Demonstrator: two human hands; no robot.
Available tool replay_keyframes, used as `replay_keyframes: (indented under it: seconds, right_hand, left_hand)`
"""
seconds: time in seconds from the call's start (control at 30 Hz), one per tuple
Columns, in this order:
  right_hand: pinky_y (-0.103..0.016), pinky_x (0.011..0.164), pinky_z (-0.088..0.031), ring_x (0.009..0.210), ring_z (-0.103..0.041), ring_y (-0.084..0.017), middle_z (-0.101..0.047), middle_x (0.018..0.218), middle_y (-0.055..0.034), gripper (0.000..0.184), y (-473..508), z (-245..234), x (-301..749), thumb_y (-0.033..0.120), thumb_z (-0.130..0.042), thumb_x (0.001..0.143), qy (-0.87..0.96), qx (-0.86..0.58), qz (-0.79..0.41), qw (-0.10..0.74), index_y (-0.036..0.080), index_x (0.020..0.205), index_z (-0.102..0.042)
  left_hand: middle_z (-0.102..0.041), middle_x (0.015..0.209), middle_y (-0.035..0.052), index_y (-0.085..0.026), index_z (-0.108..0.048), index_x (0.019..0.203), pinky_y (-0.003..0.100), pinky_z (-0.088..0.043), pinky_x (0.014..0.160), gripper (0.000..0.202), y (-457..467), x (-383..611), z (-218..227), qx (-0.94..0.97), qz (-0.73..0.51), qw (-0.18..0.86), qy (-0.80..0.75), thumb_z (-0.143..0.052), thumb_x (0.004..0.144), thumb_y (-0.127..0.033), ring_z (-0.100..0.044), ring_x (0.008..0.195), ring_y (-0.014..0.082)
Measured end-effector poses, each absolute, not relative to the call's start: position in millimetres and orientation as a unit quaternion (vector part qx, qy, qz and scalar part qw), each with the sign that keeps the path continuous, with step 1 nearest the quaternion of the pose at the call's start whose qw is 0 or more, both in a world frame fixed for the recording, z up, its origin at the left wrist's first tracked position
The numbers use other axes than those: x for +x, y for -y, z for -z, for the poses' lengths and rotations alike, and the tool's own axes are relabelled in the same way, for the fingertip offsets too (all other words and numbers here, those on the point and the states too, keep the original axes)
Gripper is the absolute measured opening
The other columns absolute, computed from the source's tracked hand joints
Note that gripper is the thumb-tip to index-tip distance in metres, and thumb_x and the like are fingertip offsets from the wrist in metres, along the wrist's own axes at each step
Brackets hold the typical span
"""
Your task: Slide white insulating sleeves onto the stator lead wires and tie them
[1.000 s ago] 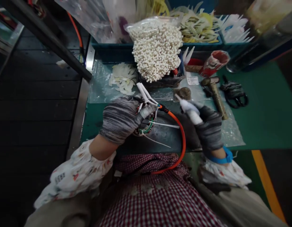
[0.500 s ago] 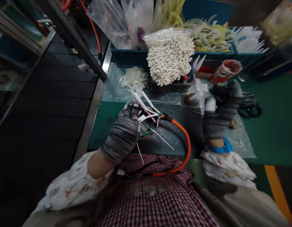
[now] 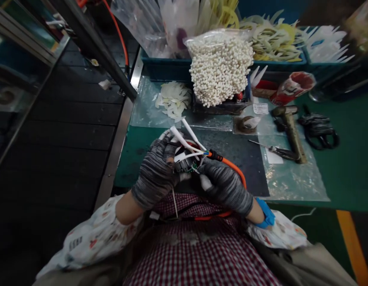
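Note:
Both my hands wear grey striped gloves. My left hand (image 3: 155, 171) is curled round a small round wire-wound part (image 3: 186, 161) with a green rim, held at the near edge of the green table (image 3: 347, 167). White sleeved leads (image 3: 184, 137) stick up out of the part. An orange cable (image 3: 231, 169) runs from it down toward my lap. My right hand (image 3: 224, 184) is closed on the same part from the right, fingertips pinching at its wires.
A clear bag of small white pieces (image 3: 221, 65) sits behind the hands, beside a pile of white slips (image 3: 173, 99). A hammer (image 3: 291, 129), thin tweezers (image 3: 272, 149), black scissors (image 3: 319, 129), a tape roll (image 3: 246, 123) and blue bins (image 3: 169, 67) of strips lie further back.
My right hand put down the white tool it held, swung from the right side of the table to the wire-wound part and closed on it. The left hand kept its hold.

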State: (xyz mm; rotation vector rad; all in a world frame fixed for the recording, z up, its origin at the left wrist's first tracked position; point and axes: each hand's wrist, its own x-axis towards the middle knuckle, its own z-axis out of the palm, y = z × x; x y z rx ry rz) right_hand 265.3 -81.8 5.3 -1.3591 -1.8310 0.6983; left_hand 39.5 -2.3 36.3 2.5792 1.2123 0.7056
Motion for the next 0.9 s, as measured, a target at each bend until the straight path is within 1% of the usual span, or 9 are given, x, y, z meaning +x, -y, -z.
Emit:
replay_keyframes:
  seconds: [0.07,0.17,0.3,0.43,0.6,0.67,0.73,0.83,0.9]
  right_hand:
    - [-0.044,0.098,-0.071,0.1,-0.083,-0.028,-0.087,0.111,-0.0068,0.023,90.9,6.6,258.7,0.02,-0.065,0.095,0.653,-0.56,-0.315,0.401,0.025,0.11,-0.081]
    - [-0.047,0.098,-0.071,0.101,-0.082,-0.03,-0.086,0.11,-0.0076,0.022,102.5,23.7,246.5,0.026,-0.063,0.098,0.579,-0.598,-0.343,0.436,0.028,0.112,-0.079]
    - [-0.055,0.1,-0.069,0.1,-0.081,-0.034,-0.085,0.108,-0.0101,0.023,110.9,37.0,235.3,0.037,-0.061,0.103,0.533,-0.625,-0.359,0.443,0.031,0.113,-0.08]
    - [-0.066,0.1,-0.067,0.099,-0.081,-0.039,-0.086,0.105,-0.0075,0.02,116.3,38.7,228.3,0.042,-0.067,0.098,0.52,-0.637,-0.352,0.447,0.035,0.109,-0.082]
    - [-0.057,0.09,-0.071,0.092,-0.082,-0.035,-0.087,0.096,-0.0065,0.018,115.6,39.9,225.2,0.043,-0.068,0.092,0.548,-0.633,-0.32,0.444,0.034,0.097,-0.083]
    - [-0.053,0.087,-0.071,0.09,-0.082,-0.033,-0.087,0.094,-0.0068,0.018,112.4,39.1,229.8,0.041,-0.068,0.092,0.574,-0.622,-0.306,0.436,0.034,0.097,-0.084]
    - [-0.051,0.086,-0.072,0.087,-0.083,-0.031,-0.087,0.093,-0.006,0.018,111.0,35.7,239.0,0.037,-0.067,0.093,0.603,-0.601,-0.292,0.435,0.033,0.098,-0.084]
    - [-0.053,0.088,-0.071,0.087,-0.082,-0.032,-0.087,0.096,-0.0053,0.018,116.6,26.0,262.1,0.035,-0.071,0.092,0.631,-0.571,-0.279,0.446,0.033,0.102,-0.085]
    - [-0.059,0.096,-0.067,0.098,-0.081,-0.035,-0.086,0.106,-0.0058,0.022,120.5,18.9,281.6,0.039,-0.074,0.091,0.629,-0.563,-0.292,0.45,0.035,0.11,-0.084]
  left_hand:
    - [-0.06,0.159,0.0186,-0.021,-0.048,0.156,0.058,-0.049,0.128,0.08,8.0,41.4,-35.3,0.874,-0.25,0.099,-0.406,-0.084,0.091,-0.049,-0.056,0.152,0.0392]
    - [-0.061,0.158,0.0187,-0.02,-0.047,0.156,0.056,-0.051,0.126,0.076,11.6,44.5,-34.0,0.871,-0.262,0.088,-0.406,-0.08,0.094,-0.049,-0.057,0.152,0.0381]
    - [-0.063,0.156,0.0199,-0.019,-0.046,0.155,0.056,-0.053,0.124,0.074,12.8,48.5,-32.1,0.871,-0.278,0.05,-0.402,-0.078,0.095,-0.047,-0.06,0.149,0.0385]
    - [-0.063,0.155,0.0208,-0.019,-0.047,0.152,0.059,-0.053,0.124,0.071,17.7,53.8,-31.4,0.865,-0.281,0.049,-0.413,-0.078,0.094,-0.044,-0.06,0.149,0.0395]
    - [-0.063,0.157,0.0182,-0.022,-0.041,0.159,0.059,-0.047,0.128,0.067,28.1,56.1,-24.8,0.86,-0.289,0.036,-0.419,-0.069,0.101,-0.038,-0.056,0.154,0.0361]
    - [-0.064,0.157,0.0178,-0.021,-0.043,0.158,0.059,-0.045,0.13,0.062,29.4,53.8,-19.7,0.863,-0.292,0.017,-0.411,-0.066,0.103,-0.035,-0.055,0.154,0.0352]
    - [-0.064,0.157,0.0192,-0.018,-0.048,0.155,0.059,-0.045,0.129,0.058,27.7,50.7,-14.3,0.875,-0.288,0.0,-0.39,-0.065,0.104,-0.039,-0.056,0.154,0.0364]
    - [-0.065,0.156,0.0193,-0.015,-0.053,0.155,0.055,-0.046,0.128,0.051,21.6,48.3,-8.0,0.882,-0.277,-0.029,-0.379,-0.057,0.108,-0.035,-0.057,0.153,0.0338]
    - [-0.065,0.157,0.0183,-0.014,-0.054,0.157,0.051,-0.046,0.129,0.05,16.2,49.6,-6.2,0.883,-0.265,-0.038,-0.385,-0.053,0.109,-0.027,-0.056,0.155,0.031]
